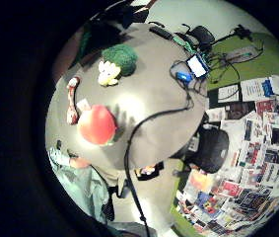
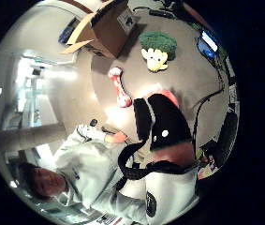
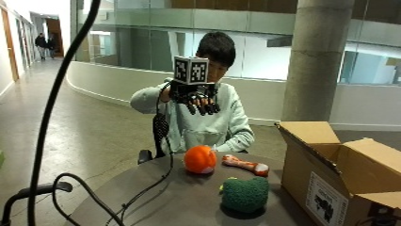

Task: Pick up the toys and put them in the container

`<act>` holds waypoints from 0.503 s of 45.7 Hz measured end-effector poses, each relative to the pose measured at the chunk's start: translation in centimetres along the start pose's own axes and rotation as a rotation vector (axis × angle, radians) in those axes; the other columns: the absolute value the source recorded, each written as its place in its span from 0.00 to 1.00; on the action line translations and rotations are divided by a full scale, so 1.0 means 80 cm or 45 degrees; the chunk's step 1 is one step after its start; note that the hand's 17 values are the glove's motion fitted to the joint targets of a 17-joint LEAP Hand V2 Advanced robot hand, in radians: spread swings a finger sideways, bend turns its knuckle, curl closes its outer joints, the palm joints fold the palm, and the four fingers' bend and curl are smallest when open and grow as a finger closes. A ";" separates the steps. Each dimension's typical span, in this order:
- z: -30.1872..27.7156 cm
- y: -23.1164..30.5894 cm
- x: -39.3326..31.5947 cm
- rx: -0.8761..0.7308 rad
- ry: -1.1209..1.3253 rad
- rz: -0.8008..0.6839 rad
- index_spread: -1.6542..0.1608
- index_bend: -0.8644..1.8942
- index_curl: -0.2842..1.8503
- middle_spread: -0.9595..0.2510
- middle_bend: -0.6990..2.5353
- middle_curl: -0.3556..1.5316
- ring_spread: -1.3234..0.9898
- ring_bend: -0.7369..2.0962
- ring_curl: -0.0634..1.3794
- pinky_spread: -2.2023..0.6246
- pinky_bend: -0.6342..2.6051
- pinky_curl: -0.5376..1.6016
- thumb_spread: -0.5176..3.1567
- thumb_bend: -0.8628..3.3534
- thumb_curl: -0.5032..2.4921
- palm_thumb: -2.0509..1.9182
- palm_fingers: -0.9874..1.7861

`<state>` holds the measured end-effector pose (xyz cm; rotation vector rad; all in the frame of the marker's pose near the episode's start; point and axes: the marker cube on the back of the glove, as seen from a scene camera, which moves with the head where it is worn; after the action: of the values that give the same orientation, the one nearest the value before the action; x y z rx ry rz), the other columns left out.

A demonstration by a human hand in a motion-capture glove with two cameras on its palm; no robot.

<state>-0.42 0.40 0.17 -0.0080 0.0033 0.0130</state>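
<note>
In the outside view my gloved right hand (image 3: 199, 100) is raised well above the round grey table (image 3: 169, 202), in front of the person's chest, fingers hanging down relaxed and holding nothing. Below it lie three toys: an orange plush ball (image 3: 200, 160), a pink and white bone (image 3: 244, 165) beside it, and a green broccoli plush (image 3: 245, 194) nearer the camera. The open cardboard box (image 3: 338, 174) stands to their right. The palm views look down on the ball (image 1: 97, 124), bone (image 1: 72, 101), broccoli (image 1: 119, 61) and box (image 2: 106, 28); part of the glove (image 2: 162, 122) hides most of the ball.
A black cable (image 3: 150, 188) runs from the hand across the table. Small devices with a lit screen (image 1: 197, 65) and wires lie on the table's far side from the person. The bare left hand (image 2: 115, 137) is at the table's edge. A black chair (image 1: 213, 148) stands beside the table.
</note>
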 end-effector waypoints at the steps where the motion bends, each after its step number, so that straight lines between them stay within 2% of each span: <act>1: 0.001 0.001 -0.001 -0.001 0.000 0.004 0.85 0.38 0.15 0.78 0.27 0.20 0.56 0.34 0.06 0.78 0.33 0.29 0.26 0.22 0.17 0.54 0.44; 10: 0.018 0.006 -0.010 -0.015 -0.009 -0.013 0.79 0.38 0.19 0.78 0.28 0.24 0.54 0.35 0.10 0.77 0.35 0.33 0.43 0.23 0.19 0.54 0.42; 18: 0.041 0.005 -0.014 -0.037 -0.046 -0.046 0.78 0.38 0.21 0.77 0.28 0.27 0.54 0.36 0.12 0.77 0.36 0.35 0.49 0.23 0.21 0.54 0.41; 23: 0.091 0.005 -0.018 -0.093 -0.056 -0.059 0.77 0.36 0.21 0.77 0.27 0.28 0.54 0.37 0.13 0.77 0.37 0.37 0.51 0.23 0.21 0.53 0.38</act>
<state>-1.82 0.81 7.44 -0.0808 -0.0412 -0.0332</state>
